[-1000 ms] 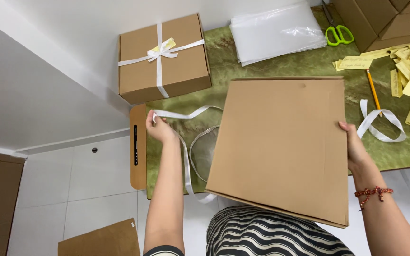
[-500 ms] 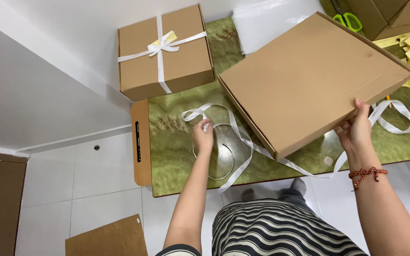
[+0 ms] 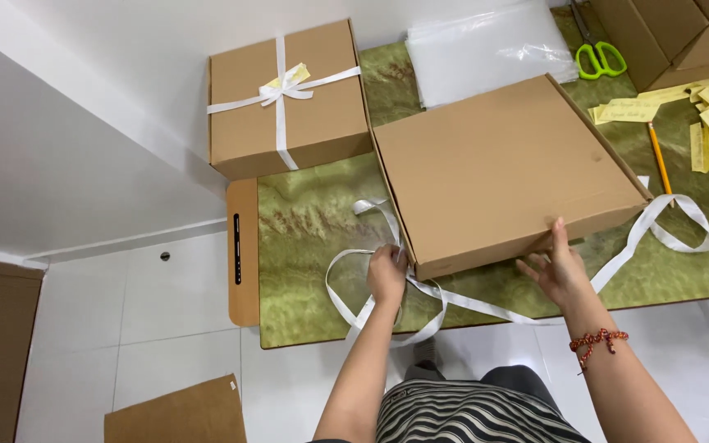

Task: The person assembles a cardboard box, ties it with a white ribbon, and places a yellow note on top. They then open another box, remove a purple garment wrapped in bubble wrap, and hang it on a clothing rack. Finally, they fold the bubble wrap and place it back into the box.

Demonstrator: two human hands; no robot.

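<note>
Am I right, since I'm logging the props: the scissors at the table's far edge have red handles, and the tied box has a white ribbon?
Not quite. The head view shows the scissors with green handles, not red. The rest stands: they lie at the table's far edge, and the tied box has a white ribbon.

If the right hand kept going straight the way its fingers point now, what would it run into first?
The right hand points up and away, its fingertips already at the near side wall of the flat cardboard box. That box wall comes first, though whether they actually touch it is unclear.
</note>
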